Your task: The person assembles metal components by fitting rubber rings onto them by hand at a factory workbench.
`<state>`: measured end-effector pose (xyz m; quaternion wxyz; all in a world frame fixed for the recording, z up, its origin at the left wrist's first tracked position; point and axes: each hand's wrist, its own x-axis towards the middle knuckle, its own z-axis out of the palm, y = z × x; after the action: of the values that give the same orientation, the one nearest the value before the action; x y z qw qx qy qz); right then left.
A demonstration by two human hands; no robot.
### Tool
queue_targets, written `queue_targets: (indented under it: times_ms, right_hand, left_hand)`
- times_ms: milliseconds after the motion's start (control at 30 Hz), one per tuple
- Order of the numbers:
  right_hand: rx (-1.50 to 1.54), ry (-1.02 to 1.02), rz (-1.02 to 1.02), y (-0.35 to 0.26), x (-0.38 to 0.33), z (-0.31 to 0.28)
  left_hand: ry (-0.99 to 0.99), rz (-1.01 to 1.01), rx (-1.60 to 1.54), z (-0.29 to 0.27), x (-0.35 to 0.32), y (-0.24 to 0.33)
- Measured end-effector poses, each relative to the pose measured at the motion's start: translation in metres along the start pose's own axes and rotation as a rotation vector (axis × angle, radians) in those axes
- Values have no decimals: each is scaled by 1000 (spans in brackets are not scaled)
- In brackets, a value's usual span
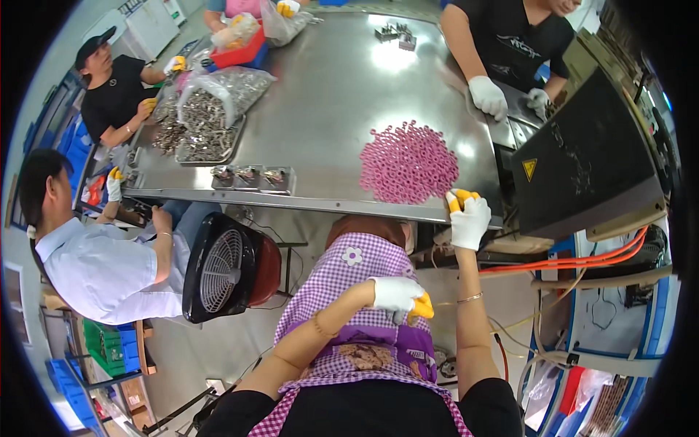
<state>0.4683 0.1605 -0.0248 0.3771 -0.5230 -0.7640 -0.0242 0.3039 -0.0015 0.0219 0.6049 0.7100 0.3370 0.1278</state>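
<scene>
Right hand [470, 222] is at bench [313, 109] edge by pink rings [408, 164]; grip unclear. Left hand [398, 294] curls over apron [328, 273], contents unclear.

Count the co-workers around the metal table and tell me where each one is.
4: a capped person at upper left, a pale-shirted person at left, a person in pink at the top, partly cut off, and a black-shirted person at upper right. Others may be hidden.

The rings [409, 164] are pink, the apron [328, 275] purple-checked.
</scene>
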Motion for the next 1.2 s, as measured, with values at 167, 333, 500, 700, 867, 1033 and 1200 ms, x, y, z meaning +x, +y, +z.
queue_targets:
  times_ms: [167, 333, 500, 700, 867, 1033, 1200]
  right_hand:
    - [68, 53, 42, 9, -8, 4]
    - [417, 178, 184, -20, -24, -8]
    - [852, 100, 367, -118, -56, -29]
    - [1148, -691, 64, -219, -118, -5]
    - [290, -1452, -791, -260, -107, -5]
    - [845, -1281, -247, -242, -133, 40]
    - [1087, -1327, 31, -238, -122, 34]
  left_hand:
    - [199, -302, -752, 19, 42, -90]
    - [295, -198, -1178, 26, 56, -138]
    - [302, -114, -1343, 23, 56, -136]
    - [267, -111, -1477, 15, 52, -126]
    - [138, 96, -1608, 16, 48, -140]
    - [29, 189, -1718, 8, 40, -135]
    - [53, 162, -1731, 7, 40, -133]
